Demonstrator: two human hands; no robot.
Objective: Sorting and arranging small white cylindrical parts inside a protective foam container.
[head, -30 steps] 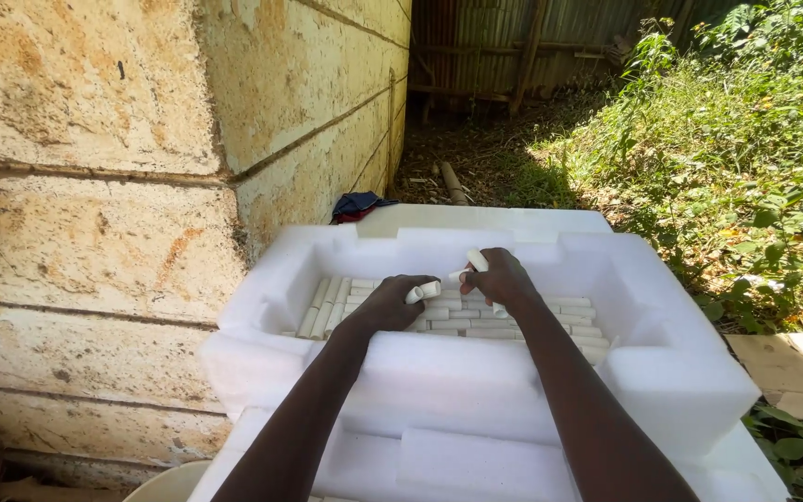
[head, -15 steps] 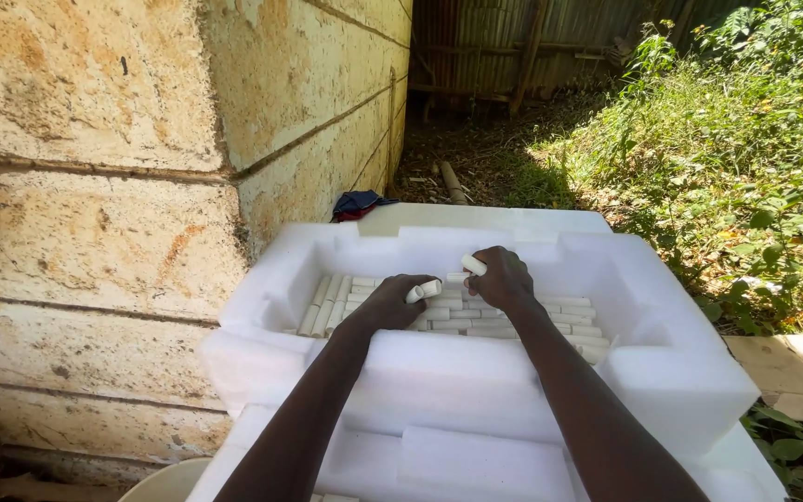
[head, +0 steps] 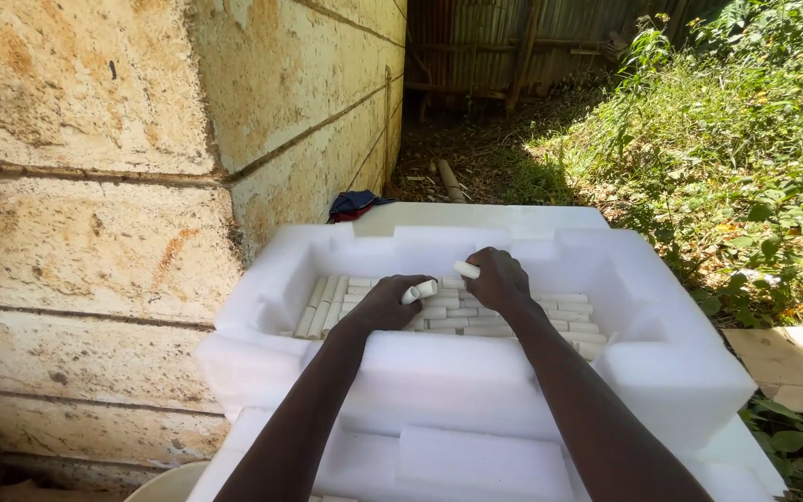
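Little has moved since the earlier frames: both hands stay down inside the white foam tray (head: 662, 372), each keeping hold of a small white stick, and only the view has shifted a touch.

Far to the left of the hands stands a rough stone wall (head: 141, 186), its blocks stained yellow and brown. Just left of the left hand, the first rows of white sticks (head: 322, 307) lie side by side on the tray floor. The left hand (head: 385, 302) is curled around one white stick (head: 418, 292), whose end pokes out toward the right hand. Between the two hands there is only a narrow gap, and more sticks lie under it. The right hand (head: 499, 281) is closed on a second white stick (head: 467, 270), which juts from the hand's left side, so the two held pieces point at one another without touching. Beneath and to the right of the right hand the layer of sticks runs on toward the tray's right wall.

Beyond the hands, past the far rim, a bundle of dark blue and red cloth (head: 355, 204) lies on the ground by the wall. Well to the right of the hands grows green grass and weeds (head: 727, 158).
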